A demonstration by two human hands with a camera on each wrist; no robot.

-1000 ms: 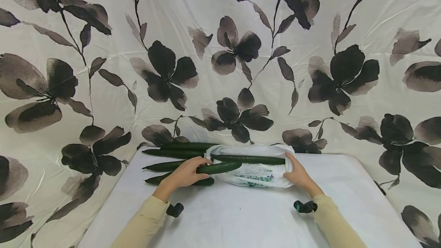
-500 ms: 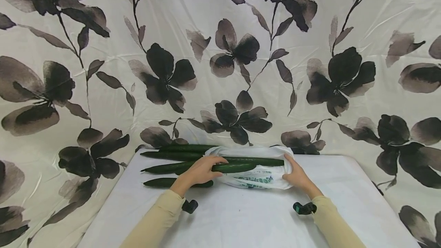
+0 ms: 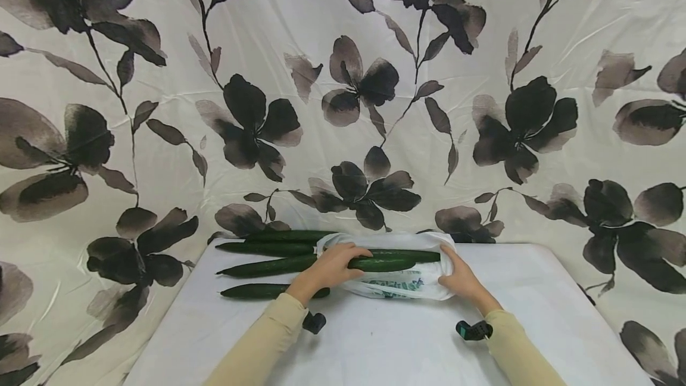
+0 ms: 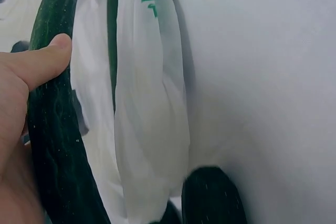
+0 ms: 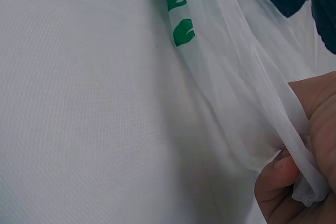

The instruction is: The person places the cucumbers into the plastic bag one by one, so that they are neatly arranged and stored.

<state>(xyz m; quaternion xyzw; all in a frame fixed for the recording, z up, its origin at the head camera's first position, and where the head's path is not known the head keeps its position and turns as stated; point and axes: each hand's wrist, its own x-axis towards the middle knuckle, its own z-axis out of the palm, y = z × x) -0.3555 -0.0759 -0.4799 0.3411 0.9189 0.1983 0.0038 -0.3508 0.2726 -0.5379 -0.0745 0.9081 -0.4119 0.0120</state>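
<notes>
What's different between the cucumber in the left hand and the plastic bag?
Colour: the held cucumber is dark green, while the plastic bag is white with green print.
Form: the held cucumber is long and rounded; the plastic bag is thin and creased.
Hold: the left hand grips the held cucumber, while the right hand holds the plastic bag by its edge.
Shared: both are in a hand's grip.

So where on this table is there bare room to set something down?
Bare: the table between the sleeves, left of them in front of the cucumbers, and from the right hand to the right edge. Crowded: the back left and middle, with cucumbers, white bag and left hand close together.
</notes>
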